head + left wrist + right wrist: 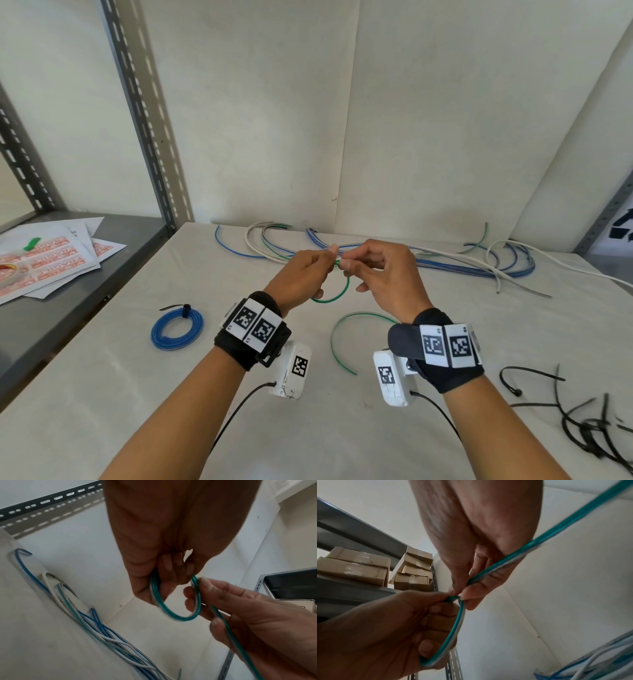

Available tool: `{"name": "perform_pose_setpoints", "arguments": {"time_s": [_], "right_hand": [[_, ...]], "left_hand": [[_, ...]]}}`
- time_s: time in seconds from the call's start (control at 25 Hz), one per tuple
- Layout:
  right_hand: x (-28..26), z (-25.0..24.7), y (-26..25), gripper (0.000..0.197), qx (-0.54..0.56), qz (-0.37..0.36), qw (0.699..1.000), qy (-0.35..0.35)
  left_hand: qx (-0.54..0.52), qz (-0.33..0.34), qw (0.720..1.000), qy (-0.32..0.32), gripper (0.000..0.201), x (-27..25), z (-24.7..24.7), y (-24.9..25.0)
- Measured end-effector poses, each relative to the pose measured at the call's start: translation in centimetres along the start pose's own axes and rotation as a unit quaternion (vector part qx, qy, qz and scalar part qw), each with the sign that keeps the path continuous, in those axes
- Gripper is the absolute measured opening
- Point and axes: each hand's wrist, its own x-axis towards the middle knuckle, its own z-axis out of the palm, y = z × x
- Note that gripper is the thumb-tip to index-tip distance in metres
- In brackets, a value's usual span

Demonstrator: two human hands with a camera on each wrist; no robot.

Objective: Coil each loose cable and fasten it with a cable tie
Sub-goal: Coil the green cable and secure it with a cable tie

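Both hands hold a green cable point(337, 294) above the middle of the white table point(102, 394). My left hand point(305, 274) pinches a small loop of the green cable point(180, 616) between thumb and fingers. My right hand point(380, 270) pinches the same cable where the loop closes, and the free length point(539, 539) runs back under the palm to a tail lying on the table point(337, 339). In the right wrist view the loop point(453, 631) curves down across the left hand's fingers. A blue coil point(177, 329) fastened with a black tie lies at the left.
Several loose blue, white and green cables point(445, 262) lie along the table's back edge by the wall. Black cable ties point(582, 425) are scattered at the front right. A grey shelf point(68, 308) at the left holds printed sheets point(51, 260). Cardboard boxes point(359, 566) sit on racking.
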Motion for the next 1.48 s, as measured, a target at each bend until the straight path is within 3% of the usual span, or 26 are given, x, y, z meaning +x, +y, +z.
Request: {"name": "perform_pose_setpoints", "arguments": {"time_s": [0.2, 0.44, 0.64, 0.88, 1.0, 1.16, 1.28, 1.4, 1.48], "right_hand": [[0.5, -1.3, -0.2, 0.007, -0.046, -0.046, 0.996, 0.062], [-1.0, 0.2, 1.7, 0.005, 0.069, 0.001, 0.981, 0.181], [-2.8, 2.8, 2.5, 0.003, 0.142, 0.039, 0.978, 0.149], [-3.5, 3.9, 2.4, 0.01, 0.171, 0.024, 0.971, 0.167], [-3.2, 3.0, 2.3, 0.011, 0.16, 0.016, 0.972, 0.173], [-2.4, 0.0, 2.3, 0.012, 0.002, 0.013, 1.0, 0.016], [-1.9, -0.2, 1.8, 0.008, -0.116, -0.025, 0.991, -0.055], [-1.8, -0.2, 1.7, 0.013, -0.076, -0.024, 0.996, -0.031], [-2.1, 0.0, 1.9, 0.019, 0.012, -0.009, 1.0, 0.022]], "left_hand": [[0.006, 0.006, 1.0, 0.005, 0.048, -0.2, 0.1, 0.2], [-0.023, 0.015, 0.999, 0.022, 0.05, 0.0, 0.7, 0.0], [-0.193, -0.016, 0.978, 0.073, 0.05, 0.1, 1.0, 0.2], [-0.266, -0.009, 0.96, 0.081, 0.047, 0.1, 2.0, 0.3], [-0.224, -0.041, 0.972, 0.063, 0.041, 0.1, 1.4, 0.2], [-0.072, -0.098, 0.993, -0.001, 0.042, 0.0, 0.6, -0.3], [0.032, -0.095, 0.993, -0.062, 0.045, -0.3, 0.9, -0.5], [0.033, -0.043, 0.998, -0.023, 0.048, -0.2, 1.0, -0.5], [-0.064, -0.019, 0.997, 0.035, 0.049, 0.0, 0.8, -0.3]]}}
